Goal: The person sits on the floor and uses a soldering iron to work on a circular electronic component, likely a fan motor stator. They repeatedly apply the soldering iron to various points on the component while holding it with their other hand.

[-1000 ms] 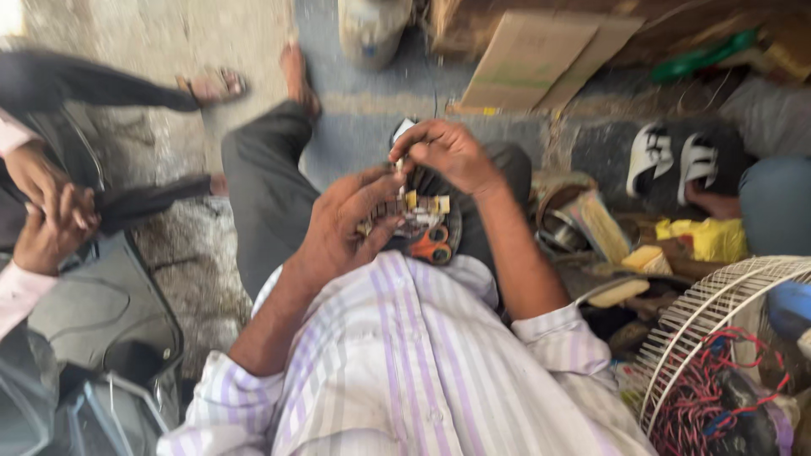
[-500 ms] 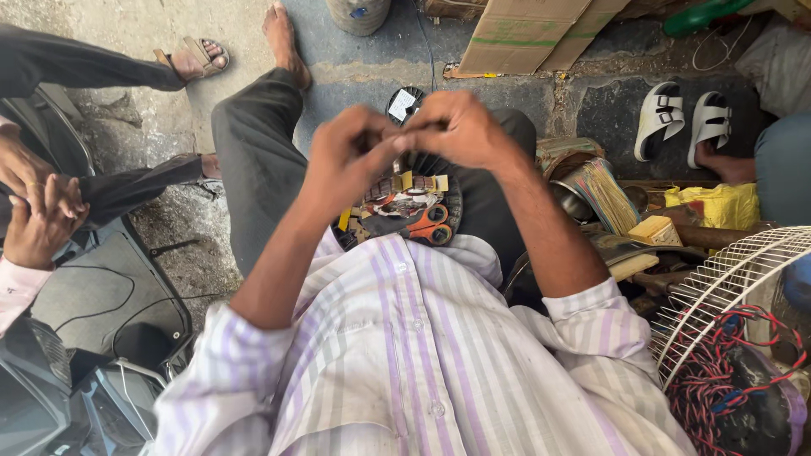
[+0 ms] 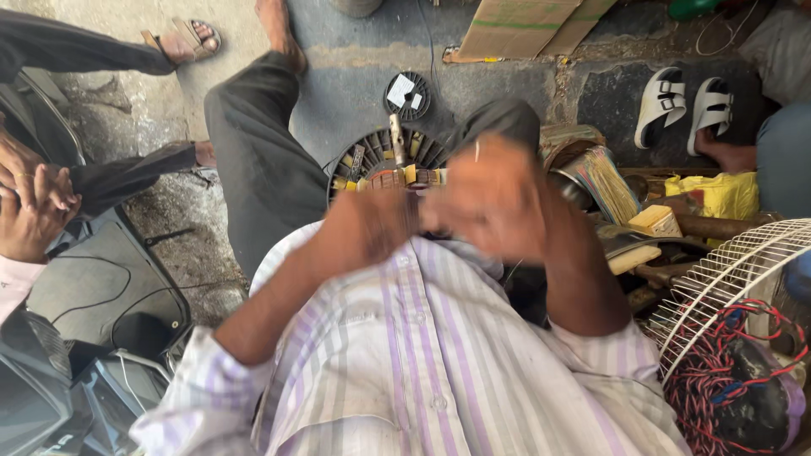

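Head | right hand blurred, grip unclear | above round motor stator

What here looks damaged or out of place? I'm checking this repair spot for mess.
The white fan guard lies tilted at the right, off any fan, over a tangle of red and blue wires. The round motor core sits bare on the person's lap. Both hands, left hand and right hand, are blurred, so their grip is unclear.

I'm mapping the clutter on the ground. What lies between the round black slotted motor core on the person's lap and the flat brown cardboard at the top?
In the head view, a small black wire spool with a white label lies on bare grey pavement between the motor core and the cardboard.
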